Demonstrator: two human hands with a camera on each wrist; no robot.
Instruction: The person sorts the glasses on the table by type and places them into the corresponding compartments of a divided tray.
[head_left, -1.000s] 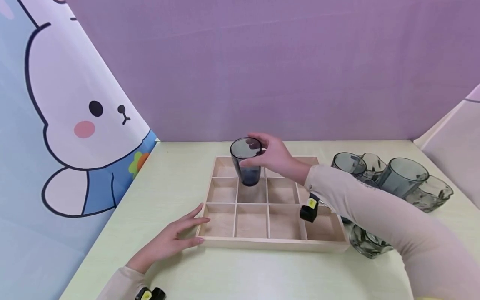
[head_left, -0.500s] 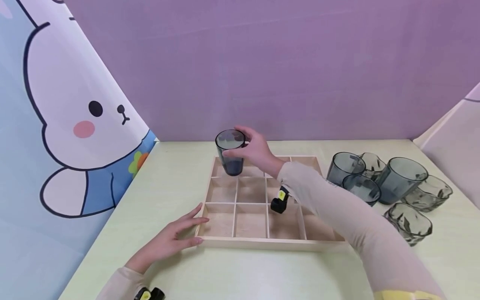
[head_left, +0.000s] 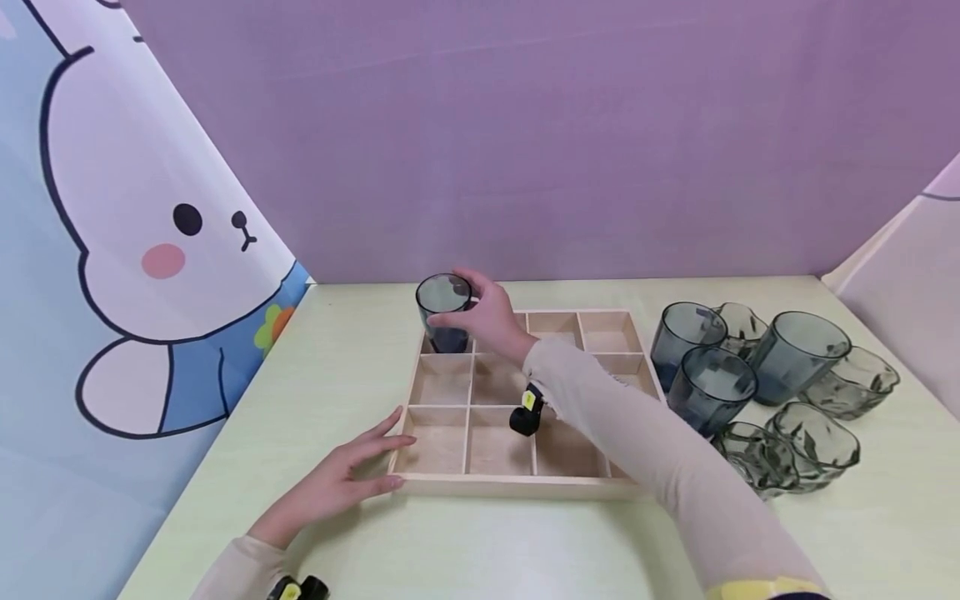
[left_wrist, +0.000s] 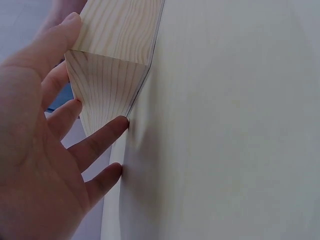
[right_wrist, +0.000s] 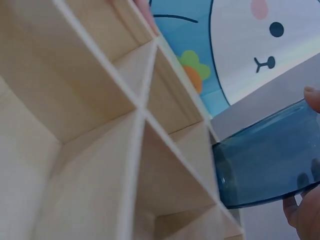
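My right hand point(head_left: 491, 317) grips a smooth blue-grey drinking glass point(head_left: 444, 312) by its side, thumb in front and fingers behind. The glass stands upright at the back-left compartment of a divided wooden box point(head_left: 525, 486); its base is within that compartment's outline. In the right wrist view the glass point(right_wrist: 270, 155) has its lower end at the box's dividers point(right_wrist: 140, 107). My left hand point(head_left: 341, 479) rests on the box's front-left corner with fingers spread. The left wrist view shows those fingers point(left_wrist: 100, 142) straight against the wooden side point(left_wrist: 107, 85).
To the right of the box stand several smooth glasses point(head_left: 798, 354) and several wavy-rimmed glasses point(head_left: 817, 442), close together. A purple backdrop point(head_left: 562, 142) rises behind the table point(head_left: 480, 542). A cloth with a cartoon figure point(head_left: 165, 208) hangs at left.
My right hand has carried the glass leftwards from above the middle columns to the back-left compartment, then lowered it. My left hand has stayed at the box's corner.
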